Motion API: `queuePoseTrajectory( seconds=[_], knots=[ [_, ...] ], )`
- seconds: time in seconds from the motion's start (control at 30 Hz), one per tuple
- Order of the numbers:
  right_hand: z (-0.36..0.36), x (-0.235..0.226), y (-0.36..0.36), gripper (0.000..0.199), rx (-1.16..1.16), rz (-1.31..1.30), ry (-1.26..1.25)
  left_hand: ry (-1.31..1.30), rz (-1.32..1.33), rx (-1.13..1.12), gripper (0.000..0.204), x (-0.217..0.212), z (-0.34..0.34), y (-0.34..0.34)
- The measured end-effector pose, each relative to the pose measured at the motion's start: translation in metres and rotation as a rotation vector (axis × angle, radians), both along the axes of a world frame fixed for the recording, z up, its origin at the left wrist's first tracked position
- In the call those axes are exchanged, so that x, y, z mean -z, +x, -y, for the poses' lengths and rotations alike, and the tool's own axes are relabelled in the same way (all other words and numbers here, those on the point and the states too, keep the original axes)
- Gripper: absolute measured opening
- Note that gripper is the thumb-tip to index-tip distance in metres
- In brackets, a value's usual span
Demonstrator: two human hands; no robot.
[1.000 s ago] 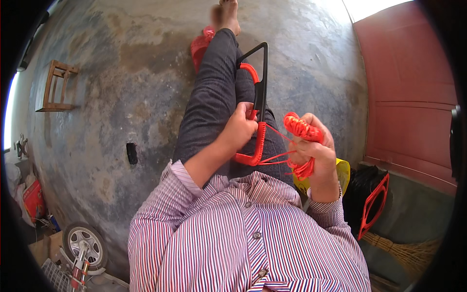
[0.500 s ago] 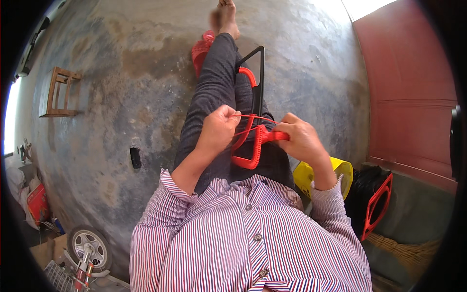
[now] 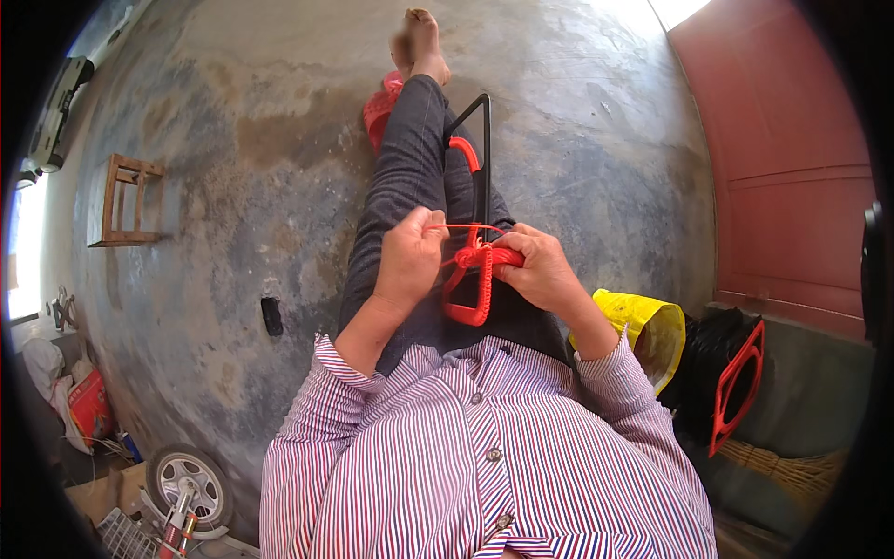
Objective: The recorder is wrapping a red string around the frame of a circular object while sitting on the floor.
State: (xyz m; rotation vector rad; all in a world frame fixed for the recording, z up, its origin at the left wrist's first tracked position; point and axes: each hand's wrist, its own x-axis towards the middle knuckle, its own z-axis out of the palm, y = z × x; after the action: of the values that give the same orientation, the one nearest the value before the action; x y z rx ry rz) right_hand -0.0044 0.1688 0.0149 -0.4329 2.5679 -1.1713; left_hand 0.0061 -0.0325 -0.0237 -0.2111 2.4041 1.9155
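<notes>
Across my thighs lies a black angular frame (image 3: 487, 140), its near end a loop wrapped in red cord (image 3: 483, 296). A shorter red-covered stretch (image 3: 465, 151) shows farther up the frame. My left hand (image 3: 408, 263) is closed, pinching a thin red cord (image 3: 456, 225) between thumb and fingertips. This cord runs taut over the frame to my right hand (image 3: 542, 270). The right fingers are closed round a small bundle of red cord (image 3: 505, 255), close against the wrapped loop. Red strands bunch where the bundle meets the frame; how they cross there is too small to tell.
By my right side stand a yellow bag (image 3: 643, 326) and a black bag with a red frame (image 3: 736, 391). A wooden stool (image 3: 130, 238) is at the left. A wheel (image 3: 189, 489) sits at the lower left. A red slipper (image 3: 377, 116) lies beside my leg.
Both hands have shifted left, the right one more, and the cord bundle has moved in against the frame. Red strands now bunch there. The view has tilted slightly.
</notes>
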Motion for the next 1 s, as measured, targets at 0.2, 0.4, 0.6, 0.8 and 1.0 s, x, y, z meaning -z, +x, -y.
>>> queuePoseTrajectory(
  seconds=[0.2, 0.4, 0.6, 0.8, 1.0],
  knots=[
    [0.011, 0.003, 0.000, 0.024, -0.073, -0.003, 0.005, -0.240, 0.163, 0.162, 0.034, -0.012, -0.017, 0.014],
    [0.008, -0.005, 0.005, 0.027, -0.046, -0.061, 0.035, 0.031, 0.032, -0.006, 0.015, -0.017, -0.018, 0.014],
    [0.014, -0.034, 0.004, 0.036, 0.096, -0.058, -0.351, -0.007, -0.314, -0.139, 0.012, -0.052, -0.007, 0.011],
    [0.016, -0.035, 0.001, 0.029, -0.048, -0.262, -0.238, 0.159, -0.283, 0.018, 0.008, -0.073, -0.021, 0.007],
    [-0.052, -0.074, -0.006, 0.016, 0.383, 0.096, -1.015, 0.696, 0.222, 0.080, 0.009, -0.051, -0.016, -0.012]
  ],
)
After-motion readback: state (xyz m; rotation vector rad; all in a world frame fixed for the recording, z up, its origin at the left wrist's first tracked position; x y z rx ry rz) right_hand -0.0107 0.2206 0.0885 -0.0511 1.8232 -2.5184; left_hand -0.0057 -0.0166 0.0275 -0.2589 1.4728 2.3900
